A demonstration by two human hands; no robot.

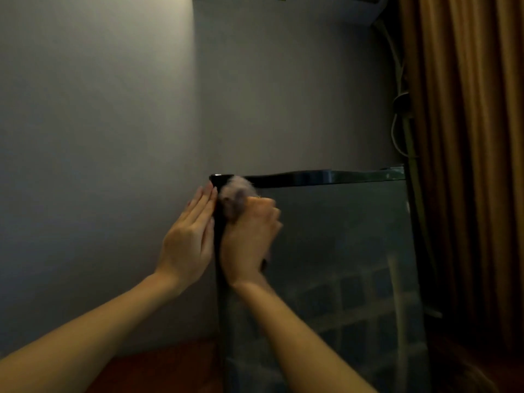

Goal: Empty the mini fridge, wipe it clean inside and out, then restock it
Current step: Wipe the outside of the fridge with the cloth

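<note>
The black mini fridge fills the lower right, its glossy dark front face toward me and its door shut. My left hand lies flat with straight fingers against the fridge's left side, near the top corner. My right hand grips a crumpled greyish cloth and presses it on the front face just below the top left corner. The cloth and right hand are blurred. The fridge's inside is hidden.
A plain grey wall stands behind and to the left. Brown curtains hang at the right, with cables running down beside them. A white appliance sits high on the wall. A reddish wooden surface shows beneath the fridge.
</note>
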